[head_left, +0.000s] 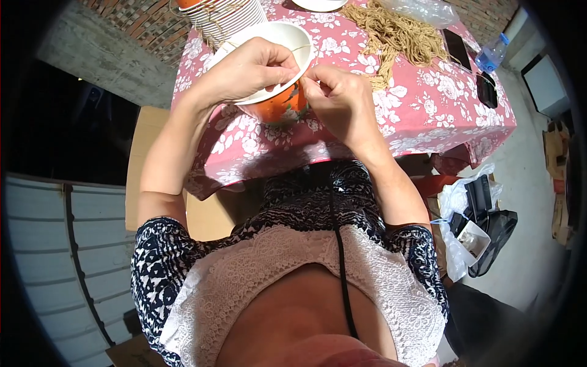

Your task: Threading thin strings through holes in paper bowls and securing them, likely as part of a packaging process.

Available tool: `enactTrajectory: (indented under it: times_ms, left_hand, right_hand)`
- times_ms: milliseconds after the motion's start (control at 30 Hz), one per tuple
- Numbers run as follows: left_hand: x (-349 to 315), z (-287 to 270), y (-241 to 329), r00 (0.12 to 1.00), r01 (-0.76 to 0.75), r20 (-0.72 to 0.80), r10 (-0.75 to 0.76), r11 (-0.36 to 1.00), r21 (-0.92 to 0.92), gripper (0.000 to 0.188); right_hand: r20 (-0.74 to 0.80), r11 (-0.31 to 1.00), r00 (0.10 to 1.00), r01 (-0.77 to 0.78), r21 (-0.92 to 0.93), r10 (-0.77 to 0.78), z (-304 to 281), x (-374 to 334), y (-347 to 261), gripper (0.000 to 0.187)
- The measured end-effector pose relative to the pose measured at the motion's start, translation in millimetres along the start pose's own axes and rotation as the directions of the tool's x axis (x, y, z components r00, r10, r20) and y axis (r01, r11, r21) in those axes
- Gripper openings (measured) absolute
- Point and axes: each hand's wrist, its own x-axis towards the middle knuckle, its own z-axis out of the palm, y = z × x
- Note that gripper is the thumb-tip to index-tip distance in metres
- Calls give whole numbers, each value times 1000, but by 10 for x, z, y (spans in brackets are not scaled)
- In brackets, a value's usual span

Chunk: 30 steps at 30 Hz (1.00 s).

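A white-lined bucket [287, 37] with an orange patterned outside is tilted toward me at the table's near edge. My left hand [257, 68] reaches over its opening, with thumb and fingers pinched together at the inner side of the rim. Against the outer right side of the same rim, my right hand [342, 98] is closed in a pinch. Both hands appear to grip a thin piece of twine [301, 47], part of which crosses the white inside; the bit between my fingertips is mostly hidden.
A pink floral cloth [440, 116] covers the table. Nested buckets [229, 21] stand at far left. A heap of tan twine [406, 37] lies at far right, near clear plastic [422, 11], two phones [487, 90] and a water bottle [492, 54]. Bags [477, 214] sit on the floor, right.
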Motion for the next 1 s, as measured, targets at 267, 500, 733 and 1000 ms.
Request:
enactTrajectory:
  times_ms: [267,500,733,1000]
  left_hand:
    - [-69,-25,18,996,11,-92,-18,996,-84,12]
    - [-73,8,66,995,26,-99,-35,996,-86,11]
    - [-21,-65,-28,1000,11,-2,-11,996,-87,33]
    - [78,-72,-86,993,2,115,-1,1000,-9,22]
  right_hand:
    - [79,999,996,50,13,-51,-142,-32,-12,8]
    - [103,998,993,59,-20,-57,-123,-18,6,9]
    - [91,998,994,67,-22,-65,-99,3,-40,9]
    - [112,1000,994,3,-6,-2,-102,12,-28,10]
